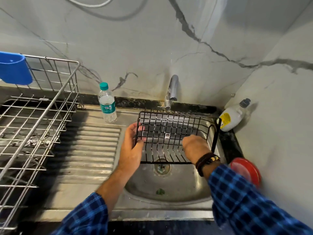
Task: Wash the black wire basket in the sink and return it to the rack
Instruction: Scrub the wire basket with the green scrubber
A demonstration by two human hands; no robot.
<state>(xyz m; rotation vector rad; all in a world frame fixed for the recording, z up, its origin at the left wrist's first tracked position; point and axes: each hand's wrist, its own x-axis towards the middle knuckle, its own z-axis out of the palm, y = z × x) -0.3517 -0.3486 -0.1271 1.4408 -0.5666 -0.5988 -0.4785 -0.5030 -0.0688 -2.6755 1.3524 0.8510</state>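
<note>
The black wire basket is tilted over the steel sink, just below the chrome tap. My left hand grips the basket's left end, fingers curled around its wires. My right hand rests inside the basket on its wire bottom, fingers bent; whether it holds anything is hidden. A thin stream of water seems to fall from the tap onto the basket. The silver wire dish rack stands on the counter at the left.
A water bottle with a teal cap stands behind the ribbed drainboard. A white soap bottle sits in the right corner, a red lid beside my right arm. A blue cup hangs on the rack.
</note>
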